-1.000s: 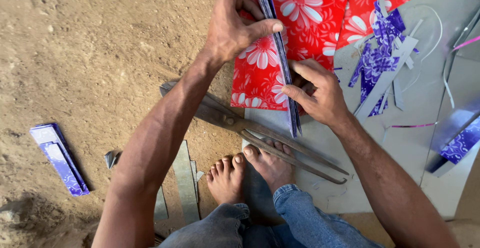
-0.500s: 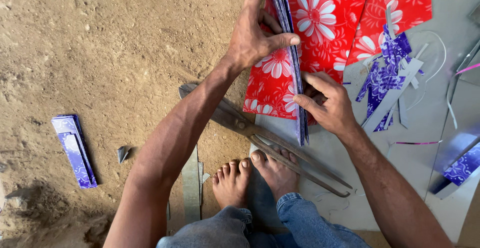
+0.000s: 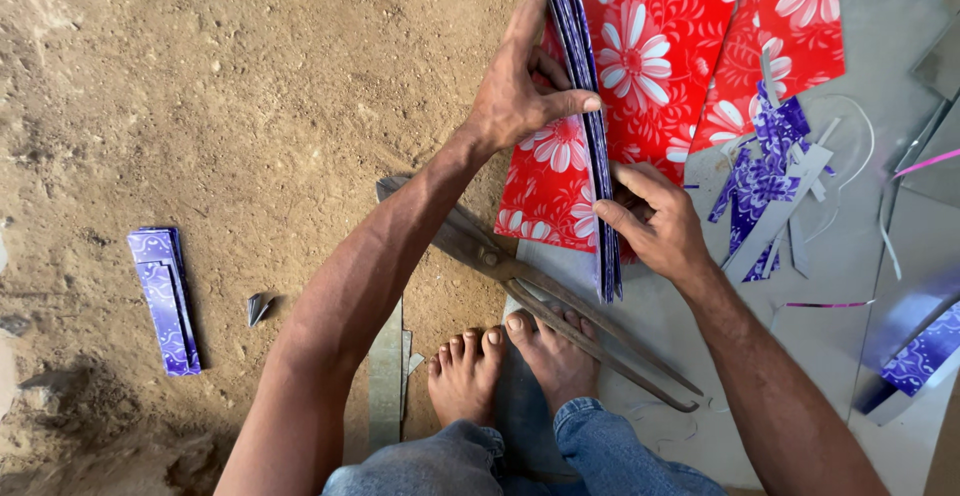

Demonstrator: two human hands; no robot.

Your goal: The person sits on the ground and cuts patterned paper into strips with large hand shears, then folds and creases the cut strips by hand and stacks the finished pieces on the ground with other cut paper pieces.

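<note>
Held thing: a stack of thin purple-printed strips [image 3: 592, 136], stood on edge and pressed together into a narrow bundle.
Long axis: it runs away from the person toward the top of the view, nearly straight, with the near end lower in the frame and the far end by the upper edge.
Left hand [image 3: 520, 86]: closed on the far half of the stack, thumb across the right face, fingers wrapped on the left face.
Right hand [image 3: 655, 221]: pinching the near half from the right side, fingers curled onto the strips; it is the hand closer to the body.
Between the hands: a short bare stretch of stack; the near tip pokes out below the right hand.
Under the stack: red sheets with white daisies [image 3: 650, 66], lying flat, spreading mostly to the right of the stack.
Right of the stack: purple floral offcuts [image 3: 760, 171] and pale slivers on a grey sheet [image 3: 840, 286].
Below the stack: long metal shears [image 3: 540, 291], lying slantwise, handles toward the lower right, just beyond the bare feet [image 3: 505, 366].
Well left of the stack: a second small pile of purple strips [image 3: 165, 296] on the dirt floor [image 3: 200, 106], with a small metal scrap [image 3: 258, 308] beside it.
</note>
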